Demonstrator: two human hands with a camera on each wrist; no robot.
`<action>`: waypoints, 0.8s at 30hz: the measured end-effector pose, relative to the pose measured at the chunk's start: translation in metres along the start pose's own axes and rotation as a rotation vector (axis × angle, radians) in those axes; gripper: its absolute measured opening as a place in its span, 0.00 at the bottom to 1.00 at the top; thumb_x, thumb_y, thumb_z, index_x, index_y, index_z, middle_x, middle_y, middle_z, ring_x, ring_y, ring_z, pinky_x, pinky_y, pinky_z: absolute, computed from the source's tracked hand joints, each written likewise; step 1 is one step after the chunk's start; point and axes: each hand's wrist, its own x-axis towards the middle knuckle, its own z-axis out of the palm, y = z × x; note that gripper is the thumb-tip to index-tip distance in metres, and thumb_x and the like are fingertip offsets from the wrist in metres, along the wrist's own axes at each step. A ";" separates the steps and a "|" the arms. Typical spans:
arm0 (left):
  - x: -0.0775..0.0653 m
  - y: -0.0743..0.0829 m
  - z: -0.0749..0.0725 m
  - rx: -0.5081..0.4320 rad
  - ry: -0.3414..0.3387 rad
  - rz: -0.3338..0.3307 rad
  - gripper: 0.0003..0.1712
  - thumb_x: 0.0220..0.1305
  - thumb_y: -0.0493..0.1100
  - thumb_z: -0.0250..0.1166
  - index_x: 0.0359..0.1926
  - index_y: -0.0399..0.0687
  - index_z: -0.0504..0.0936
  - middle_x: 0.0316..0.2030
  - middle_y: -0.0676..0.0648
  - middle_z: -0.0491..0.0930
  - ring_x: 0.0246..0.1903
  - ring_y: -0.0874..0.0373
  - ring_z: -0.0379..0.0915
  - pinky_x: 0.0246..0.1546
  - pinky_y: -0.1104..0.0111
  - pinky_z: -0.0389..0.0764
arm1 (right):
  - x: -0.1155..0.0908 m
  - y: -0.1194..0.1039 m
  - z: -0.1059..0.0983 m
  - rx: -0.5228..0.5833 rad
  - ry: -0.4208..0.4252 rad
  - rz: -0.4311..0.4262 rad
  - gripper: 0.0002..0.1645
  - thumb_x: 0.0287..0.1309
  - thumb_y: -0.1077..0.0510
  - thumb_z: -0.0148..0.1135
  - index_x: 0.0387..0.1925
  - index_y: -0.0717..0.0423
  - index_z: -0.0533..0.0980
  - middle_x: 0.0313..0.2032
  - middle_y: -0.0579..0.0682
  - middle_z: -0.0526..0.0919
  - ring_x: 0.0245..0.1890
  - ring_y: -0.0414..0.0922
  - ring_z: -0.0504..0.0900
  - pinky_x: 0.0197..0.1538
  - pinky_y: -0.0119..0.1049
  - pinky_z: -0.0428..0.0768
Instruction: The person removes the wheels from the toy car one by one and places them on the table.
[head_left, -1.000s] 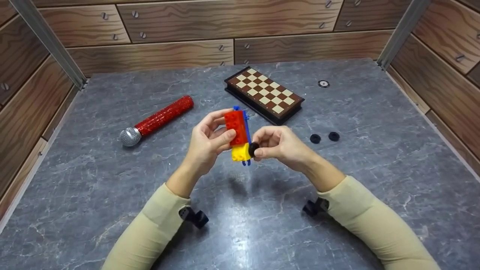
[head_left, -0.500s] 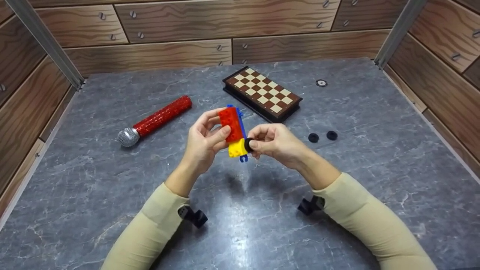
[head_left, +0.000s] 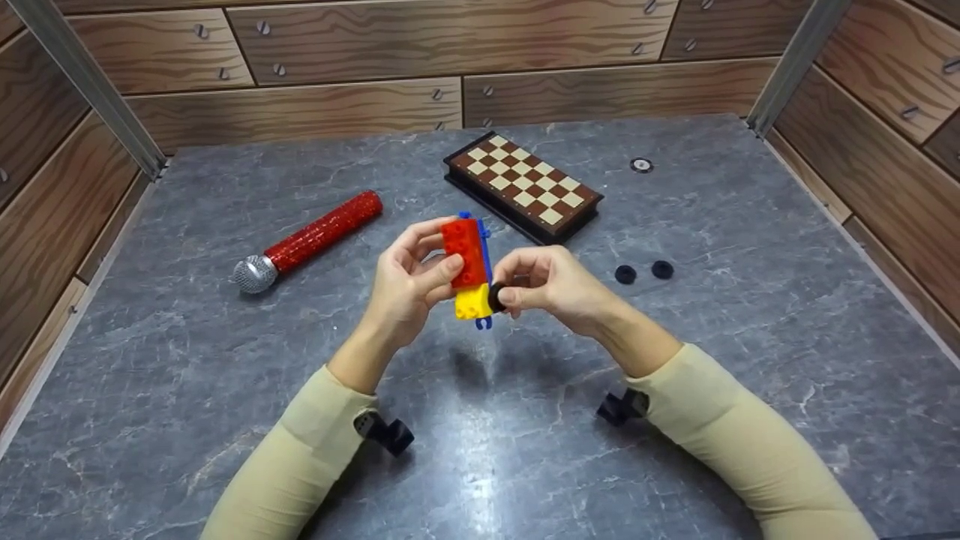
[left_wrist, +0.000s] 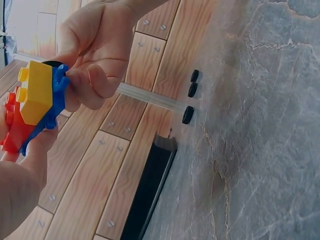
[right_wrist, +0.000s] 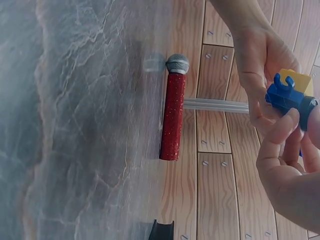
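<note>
In the head view my left hand [head_left: 403, 291] grips a toy brick car, its thumb on the red brick [head_left: 463, 247]. A yellow brick [head_left: 471, 302] forms the end nearer me, and both bricks sit on a blue base [head_left: 484, 244] with a small hook at its end. My right hand [head_left: 559, 283] pinches a black wheel [head_left: 494, 297] against the car's right side, beside the yellow brick. The right wrist view shows that wheel [right_wrist: 306, 112] touching the blue base [right_wrist: 286, 98]; whether it is fixed there I cannot tell. The car is held above the table.
Two black wheels, one left [head_left: 625, 274] and one right [head_left: 662, 269], lie on the grey marbled table [head_left: 187, 405]. Behind them is a round black-and-white chip [head_left: 641, 164]. A folded chessboard [head_left: 525, 180] lies beyond my hands, and a red glittery microphone [head_left: 322, 232] lies left.
Both hands, with the car and wheel, have shifted slightly left, and the car's tilt has changed a little. The right hand keeps its pinch on the wheel.
</note>
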 end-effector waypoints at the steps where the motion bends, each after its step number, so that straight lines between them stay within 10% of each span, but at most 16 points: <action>1: 0.000 0.000 0.000 0.001 0.000 0.000 0.25 0.57 0.27 0.62 0.57 0.39 0.71 0.48 0.35 0.71 0.41 0.43 0.76 0.38 0.50 0.79 | 0.000 0.000 0.000 -0.008 -0.001 0.002 0.07 0.52 0.73 0.61 0.29 0.61 0.77 0.28 0.55 0.78 0.25 0.45 0.74 0.28 0.30 0.76; 24: 0.000 0.008 -0.001 0.011 -0.021 -0.003 0.25 0.57 0.29 0.62 0.57 0.39 0.71 0.48 0.34 0.72 0.42 0.43 0.75 0.39 0.50 0.79 | 0.006 -0.013 0.001 -0.195 -0.081 -0.009 0.05 0.50 0.73 0.63 0.30 0.64 0.77 0.28 0.55 0.79 0.27 0.43 0.75 0.32 0.30 0.77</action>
